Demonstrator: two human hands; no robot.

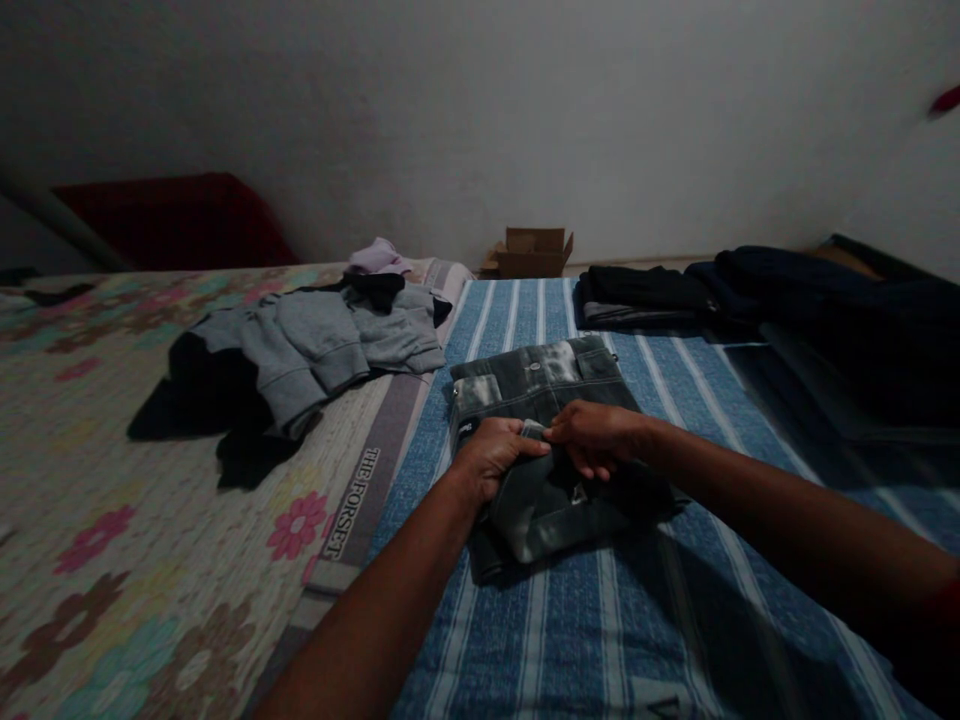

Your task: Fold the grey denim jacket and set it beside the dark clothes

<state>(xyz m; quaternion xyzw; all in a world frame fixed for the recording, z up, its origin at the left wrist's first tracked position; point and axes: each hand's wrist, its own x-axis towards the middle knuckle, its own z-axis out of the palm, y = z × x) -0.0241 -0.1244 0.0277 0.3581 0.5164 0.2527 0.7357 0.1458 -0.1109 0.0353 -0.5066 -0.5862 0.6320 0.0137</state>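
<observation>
A folded pair of grey washed jeans (540, 395) lies on a blue striped sheet (570, 620) in front of me. My left hand (491, 455) is closed on a folded edge of the jeans near their middle. My right hand (596, 438) pinches the same fold right beside it, fingertips almost touching the left hand. Both forearms reach in from the bottom of the view. The lower part of the jeans bunches under my hands.
A heap of grey and black clothes (300, 360) lies on the floral bedspread (112, 520) to the left. Dark folded clothes (645, 295) and a dark pile (840, 310) sit at the right back. A small cardboard box (534, 252) stands by the wall.
</observation>
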